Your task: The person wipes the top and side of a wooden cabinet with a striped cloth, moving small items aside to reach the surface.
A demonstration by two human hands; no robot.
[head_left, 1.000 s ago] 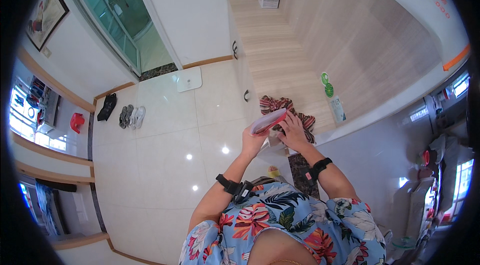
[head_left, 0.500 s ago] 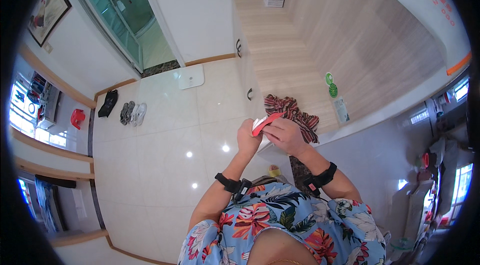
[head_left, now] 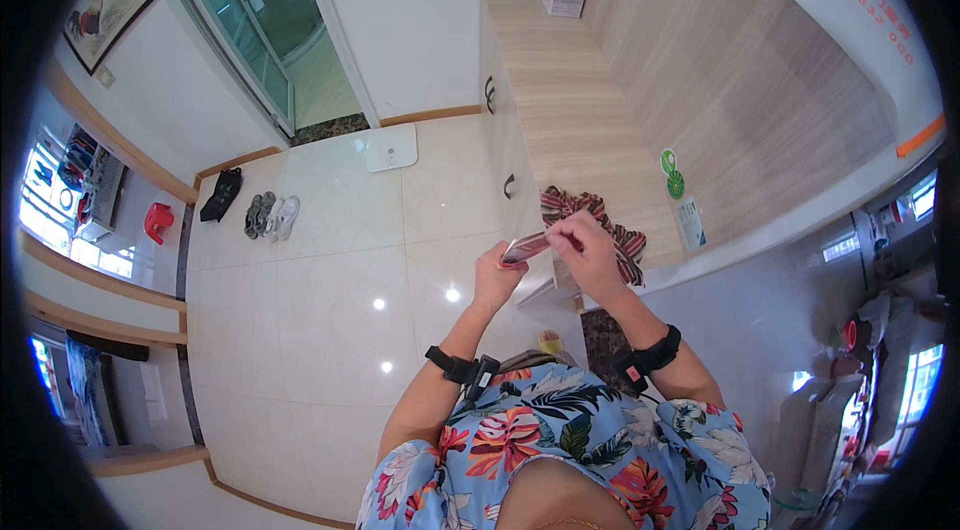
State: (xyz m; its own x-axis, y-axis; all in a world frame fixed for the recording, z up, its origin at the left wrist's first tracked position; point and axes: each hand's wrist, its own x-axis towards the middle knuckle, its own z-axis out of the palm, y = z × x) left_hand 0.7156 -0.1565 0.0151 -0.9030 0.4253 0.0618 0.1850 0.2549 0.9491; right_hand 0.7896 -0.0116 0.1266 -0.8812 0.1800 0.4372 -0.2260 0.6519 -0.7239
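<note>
The left hand grips a flat item; the right hand arches beside it, fingers bent, hold unclear.

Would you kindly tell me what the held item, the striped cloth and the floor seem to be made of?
Held item: perhaps paper or plastic, being thin and flat; its finish is too small to tell.
Striped cloth: soft, matte fabric, judging by its loose folds.
Floor: glossy tile, probably ceramic, given straight joints and bright reflections.

Bright light glares off the floor amid fisheye distortion
</note>
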